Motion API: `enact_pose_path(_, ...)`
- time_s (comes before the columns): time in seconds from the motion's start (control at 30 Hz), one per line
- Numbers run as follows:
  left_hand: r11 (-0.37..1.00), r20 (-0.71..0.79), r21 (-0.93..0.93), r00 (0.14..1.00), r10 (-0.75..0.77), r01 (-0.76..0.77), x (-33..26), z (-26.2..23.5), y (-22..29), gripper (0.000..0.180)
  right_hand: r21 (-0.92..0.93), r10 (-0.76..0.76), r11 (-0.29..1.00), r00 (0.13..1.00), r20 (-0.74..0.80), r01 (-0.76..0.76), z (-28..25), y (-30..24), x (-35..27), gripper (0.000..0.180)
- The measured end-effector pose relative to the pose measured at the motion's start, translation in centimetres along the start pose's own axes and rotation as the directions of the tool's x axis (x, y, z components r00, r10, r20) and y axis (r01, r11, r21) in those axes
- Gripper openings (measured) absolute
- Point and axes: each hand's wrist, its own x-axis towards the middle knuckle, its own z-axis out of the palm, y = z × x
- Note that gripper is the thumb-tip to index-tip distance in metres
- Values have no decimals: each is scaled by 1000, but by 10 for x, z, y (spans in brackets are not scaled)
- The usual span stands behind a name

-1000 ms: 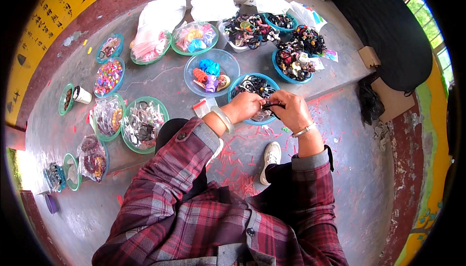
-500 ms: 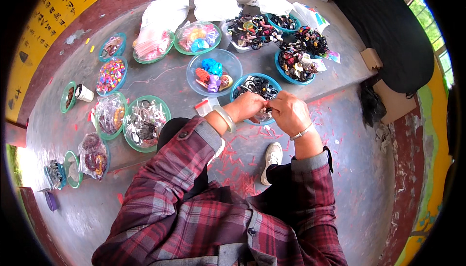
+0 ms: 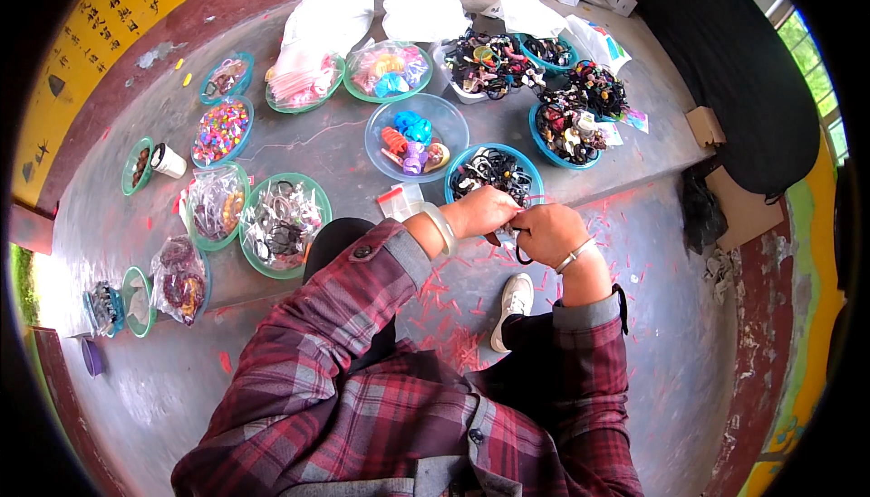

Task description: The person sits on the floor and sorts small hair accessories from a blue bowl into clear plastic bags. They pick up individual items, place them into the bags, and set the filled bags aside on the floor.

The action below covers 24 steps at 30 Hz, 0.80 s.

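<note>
My left hand (image 3: 483, 212) and my right hand (image 3: 550, 236) meet close together over the near edge of a blue basin (image 3: 540, 191). Both have their fingers pinched. A thin black elastic loop, like a hair tie (image 3: 520, 254), hangs beside the fingers of my right hand. Something small and reddish shows between the two sets of fingertips; the left fingers hide most of what they grip. In the basin lies a pile of black and white hair ties (image 3: 489, 169). A clear plastic bag with a red edge (image 3: 400, 200) lies left of it.
A clear blue bowl (image 3: 374, 125) holds several colourful pieces. Green basins (image 3: 323, 241) of bagged goods stand to the left; more black ties (image 3: 489, 62) fill basins behind. Red scraps (image 3: 435, 307) litter the floor around my white shoe (image 3: 517, 302). A cardboard box (image 3: 704, 125) sits at right.
My hands have come slightly nearer to me, and the black loop now shows beside the right fingers. The whole scene has shifted a little rightward in view.
</note>
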Motion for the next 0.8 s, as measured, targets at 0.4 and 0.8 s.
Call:
enact_pose_path(0.4,826,-194,-564,970,-149,14,-9,-13,14,25,464,203,884,938,-280,-53,-5,5,2,40)
enact_pose_path(0.8,961,-133,-242,976,-172,136,-1,-8,7,25,466,237,885,877,-418,-17,-4,8,1,12)
